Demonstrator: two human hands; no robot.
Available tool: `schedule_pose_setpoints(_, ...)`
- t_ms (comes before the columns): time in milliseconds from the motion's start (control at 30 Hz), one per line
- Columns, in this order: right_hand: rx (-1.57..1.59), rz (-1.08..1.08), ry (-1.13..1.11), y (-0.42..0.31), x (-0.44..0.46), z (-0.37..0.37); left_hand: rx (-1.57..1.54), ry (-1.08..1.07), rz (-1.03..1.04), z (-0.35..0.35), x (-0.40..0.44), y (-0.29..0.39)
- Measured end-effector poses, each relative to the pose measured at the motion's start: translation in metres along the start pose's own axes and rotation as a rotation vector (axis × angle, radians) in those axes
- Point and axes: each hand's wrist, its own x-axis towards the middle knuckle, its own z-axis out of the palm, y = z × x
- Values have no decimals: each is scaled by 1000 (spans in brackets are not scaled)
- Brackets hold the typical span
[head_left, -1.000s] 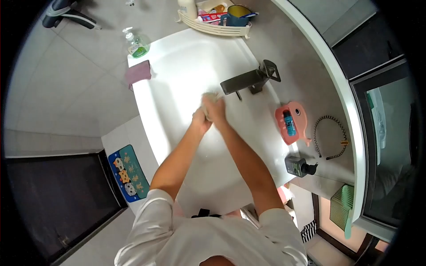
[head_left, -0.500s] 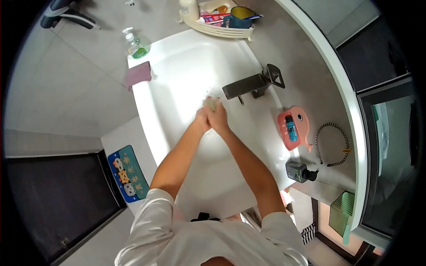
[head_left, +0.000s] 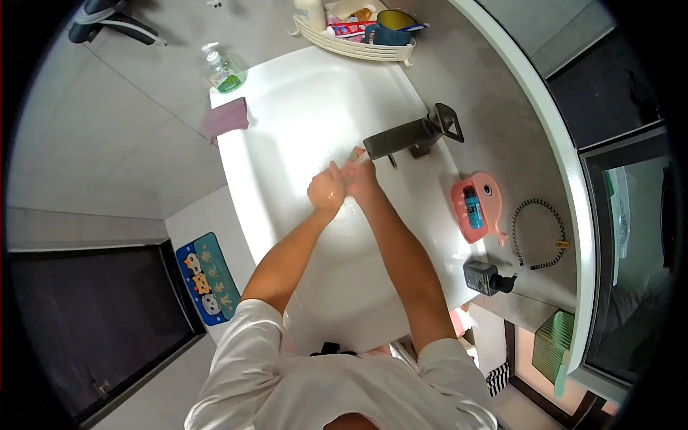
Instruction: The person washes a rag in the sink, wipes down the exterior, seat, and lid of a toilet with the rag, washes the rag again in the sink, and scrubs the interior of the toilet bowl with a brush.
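My left hand [head_left: 327, 188] is curled closed over the white sink [head_left: 287, 107], its back to the camera and no object showing in it. Close beside it, my right hand [head_left: 362, 177] is under the spout of the dark faucet [head_left: 401, 137], with its palm partly turned up and its fingers partly stretched out. A pale streak of water [head_left: 362, 158] runs from the spout onto the right hand. Small splashes lie in the basin around both hands. The spout hides part of the right fingers.
At the sink's far left stand a green soap pump bottle [head_left: 225, 74] and a folded purple cloth [head_left: 226, 117]. A corner caddy [head_left: 355, 49] holds toiletries. To the right are a pink whale-shaped dish [head_left: 489, 215], a black pump bottle [head_left: 487, 278] and a coiled headband [head_left: 517, 228].
Both hands were together around a pale, frothy-looking patch. Now they have separated slightly, the right moving up under the spout, and the pale patch no longer shows.
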Motion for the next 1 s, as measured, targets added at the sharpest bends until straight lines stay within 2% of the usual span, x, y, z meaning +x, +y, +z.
schedule_pose_setpoints(67,89,152,32,-5,1,-1,58,131,262,4,4,-11)
schedule_pose_setpoints(100,89,150,30,-6,7,-3,57,133,264,9,8,-22)
schedule_pose_setpoints(167,143,299,-134,-8,19,-11,-445,-2,296,17,14,-39)
schedule_pose_setpoints(200,142,296,-137,-12,17,-13,-447,0,298,13,14,-37)
schedule_pose_setpoints(267,224,232,-247,-15,10,-17,-964,-229,-279,4,12,-33)
schedule_pose_setpoints(300,222,229,-251,-18,2,-13,-967,-228,-275,11,18,-35)
schedule_pose_setpoints(367,255,229,-155,-28,-21,-4,-1196,-32,-578,36,31,-46)
schedule_pose_setpoints(500,231,212,-198,-29,-26,-10,-1071,-131,-620,6,6,-14)
schedule_pose_setpoints(567,161,148,-255,-32,-31,-13,-1065,-478,-622,-2,2,-8)
schedule_pose_setpoints(600,163,139,-253,-32,-32,-17,-1062,-486,-616,-1,0,-5)
schedule_pose_setpoints(667,-193,-102,-411,-33,-36,-25,-1330,-578,-624,3,-7,3)
schedule_pose_setpoints(700,-194,-114,-407,-34,-37,-27,-1329,-589,-617,8,-6,5)
schedule_pose_setpoints(767,-251,-234,-502,-33,-39,-30,-1316,-488,-646,21,-1,4)
schedule_pose_setpoints(800,-12,-98,-572,-33,-36,-31,-1316,-495,-641,22,-1,6)
schedule_pose_setpoints(833,-12,-104,-572,-33,-33,-31,-1268,-378,-636,22,-2,7)
schedule_pose_setpoints(867,107,29,-493,-32,-29,-30,-1217,-260,-627,23,-2,8)
schedule_pose_setpoints(900,226,161,-415,-32,-30,-25,-1216,-262,-617,22,-2,10)
schedule_pose_setpoints(1000,298,124,-243,-38,-45,-11,-1159,-147,-584,18,-9,15)
